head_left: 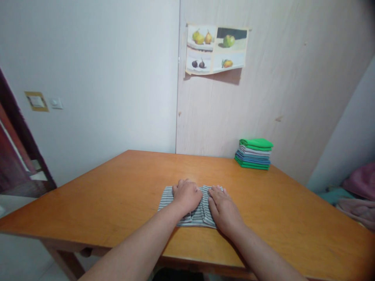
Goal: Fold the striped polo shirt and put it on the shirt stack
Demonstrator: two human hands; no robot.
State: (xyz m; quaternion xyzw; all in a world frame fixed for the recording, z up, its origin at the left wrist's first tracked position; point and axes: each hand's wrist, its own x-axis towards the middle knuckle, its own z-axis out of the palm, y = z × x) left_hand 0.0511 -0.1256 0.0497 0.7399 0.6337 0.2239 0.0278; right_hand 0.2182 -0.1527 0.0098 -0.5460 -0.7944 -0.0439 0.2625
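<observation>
A small grey-and-white striped cloth [168,197], folded into a rectangle, lies on the wooden table [123,187] near its front edge. My left hand [187,195] rests on the cloth's middle with its fingers curled under, knuckles up. My right hand [223,208] lies flat on the cloth's right part, fingers stretched forward and together. Both hands press down on the cloth. The cloth's middle is hidden under them.
A neat stack of folded cloths [254,154], green on top with grey and blue below, stands at the table's far right by the wall. A fruit picture [216,48] hangs on the wooden panel. Pink and teal fabric [356,193] lies off the table's right side.
</observation>
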